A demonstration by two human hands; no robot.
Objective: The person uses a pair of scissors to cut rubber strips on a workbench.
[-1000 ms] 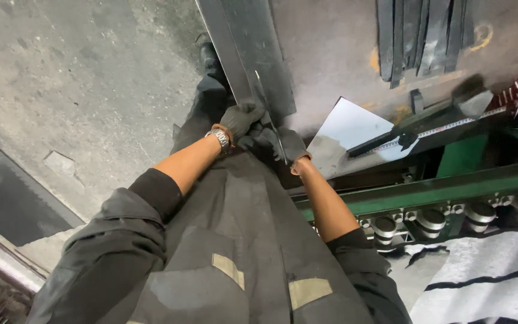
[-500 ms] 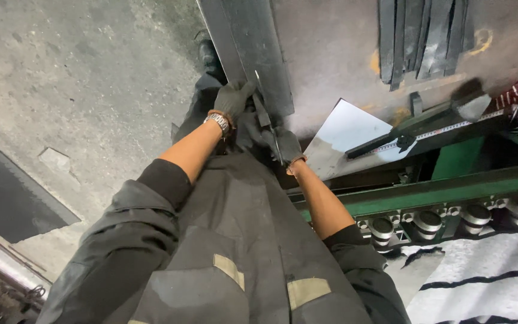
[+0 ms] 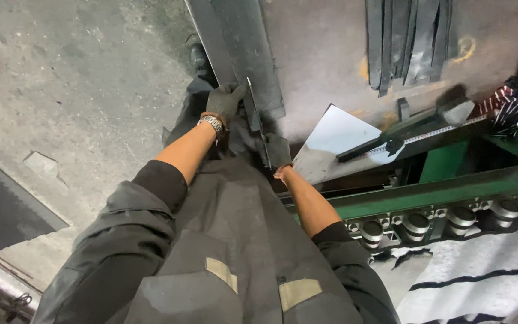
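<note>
Both my hands wear dark gloves and grip a thin dark metal strip (image 3: pixel 253 105) held on edge at the near edge of a steel work table (image 3: pixel 325 54). My left hand (image 3: pixel 224 101), with a metal watch at the wrist, holds the strip's far part beside a long dark steel plate (image 3: pixel 244 48). My right hand (image 3: pixel 277 150) clasps the strip's near end, close to my body. The strip's lower end is hidden behind my right glove.
A light grey sheet (image 3: pixel 331 141) lies on the table beside a black square with a ruler (image 3: pixel 403 135). Several dark strips (image 3: pixel 409 39) lie further back. A green frame with rollers (image 3: pixel 427 204) runs to the right. Concrete floor (image 3: pixel 73 90) is on the left.
My left hand has slid further along the strip, away from my body. My right hand stays at the near end, and the two hands are now apart.
</note>
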